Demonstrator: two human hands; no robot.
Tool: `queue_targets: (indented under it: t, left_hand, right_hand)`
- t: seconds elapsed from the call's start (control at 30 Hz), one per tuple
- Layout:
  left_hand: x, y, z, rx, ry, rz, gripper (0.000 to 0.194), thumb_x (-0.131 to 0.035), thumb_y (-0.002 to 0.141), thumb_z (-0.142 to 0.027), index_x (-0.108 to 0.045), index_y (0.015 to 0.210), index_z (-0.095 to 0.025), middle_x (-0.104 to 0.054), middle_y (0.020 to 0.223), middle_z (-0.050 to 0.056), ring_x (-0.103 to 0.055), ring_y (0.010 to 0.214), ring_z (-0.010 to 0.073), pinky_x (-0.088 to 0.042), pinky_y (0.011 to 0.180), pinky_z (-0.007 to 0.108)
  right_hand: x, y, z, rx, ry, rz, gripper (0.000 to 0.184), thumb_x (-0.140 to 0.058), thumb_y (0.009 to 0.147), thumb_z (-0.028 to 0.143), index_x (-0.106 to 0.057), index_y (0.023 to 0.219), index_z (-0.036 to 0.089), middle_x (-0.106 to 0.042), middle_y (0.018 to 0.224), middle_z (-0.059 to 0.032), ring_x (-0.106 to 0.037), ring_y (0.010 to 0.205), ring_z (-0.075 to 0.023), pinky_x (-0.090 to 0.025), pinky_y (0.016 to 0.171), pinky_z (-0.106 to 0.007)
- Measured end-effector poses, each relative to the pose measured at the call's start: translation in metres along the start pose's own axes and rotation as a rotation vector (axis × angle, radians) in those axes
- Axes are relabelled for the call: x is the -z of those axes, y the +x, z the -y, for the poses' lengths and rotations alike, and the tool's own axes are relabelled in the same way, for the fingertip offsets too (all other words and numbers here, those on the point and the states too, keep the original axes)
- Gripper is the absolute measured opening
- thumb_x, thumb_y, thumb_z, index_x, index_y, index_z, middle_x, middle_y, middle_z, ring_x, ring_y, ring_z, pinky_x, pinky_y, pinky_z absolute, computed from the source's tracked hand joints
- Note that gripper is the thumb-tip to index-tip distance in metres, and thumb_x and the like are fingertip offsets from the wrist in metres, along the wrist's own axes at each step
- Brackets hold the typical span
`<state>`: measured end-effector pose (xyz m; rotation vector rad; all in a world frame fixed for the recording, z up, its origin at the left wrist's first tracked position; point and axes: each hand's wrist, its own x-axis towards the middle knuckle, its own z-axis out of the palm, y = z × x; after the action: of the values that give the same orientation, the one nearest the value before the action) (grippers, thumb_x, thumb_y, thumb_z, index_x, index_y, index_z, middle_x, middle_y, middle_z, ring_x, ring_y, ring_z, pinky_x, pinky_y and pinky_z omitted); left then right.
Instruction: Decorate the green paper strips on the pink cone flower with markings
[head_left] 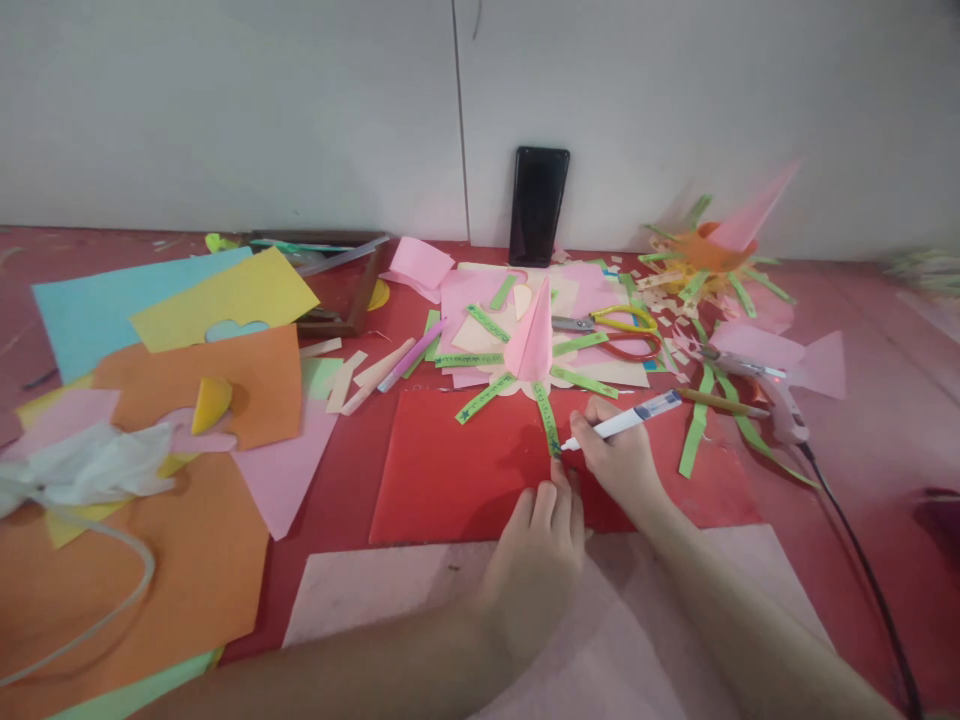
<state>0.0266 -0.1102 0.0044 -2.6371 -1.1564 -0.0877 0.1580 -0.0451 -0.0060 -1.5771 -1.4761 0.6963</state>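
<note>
A white marker (622, 421) is gripped in my right hand (626, 460), fingers closed around it. Its tip touches or nearly touches a green paper strip (548, 412) carrying small dark marks and a blue star. My left hand (544, 530) rests below, a fingertip on the strip's lower end, nothing held. This strip is one of several spreading from a paper craft with a pink paper cone (531, 335) and a pale scalloped base. A shiny red board (457, 470) lies under the strip and hands.
A dark phone (539, 205) leans against the wall. Scissors (622, 320), a corded glue gun (784, 400) and a second paper craft (720, 250) are at right. Coloured sheets (225, 375), a purple marker (409, 355) and a dark tray (367, 290) lie left.
</note>
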Motion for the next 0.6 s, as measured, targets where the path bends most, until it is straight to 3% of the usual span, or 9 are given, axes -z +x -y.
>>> queue_targets:
  t: [0.6]
  left_hand:
    - [0.0007, -0.0002, -0.0002, -0.011, -0.001, 0.008, 0.038, -0.037, 0.089, -0.026, -0.053, 0.118, -0.006, -0.057, 0.114, 0.016, -0.050, 0.086, 0.0189, -0.041, 0.070, 0.030]
  right_hand:
    - [0.0010, 0.0001, 0.0049, -0.038, 0.049, 0.032, 0.035, -0.048, 0.080, 0.030, -0.029, 0.052, 0.022, -0.034, 0.037, 0.0082, -0.035, 0.037, -0.0078, -0.031, 0.041, -0.021]
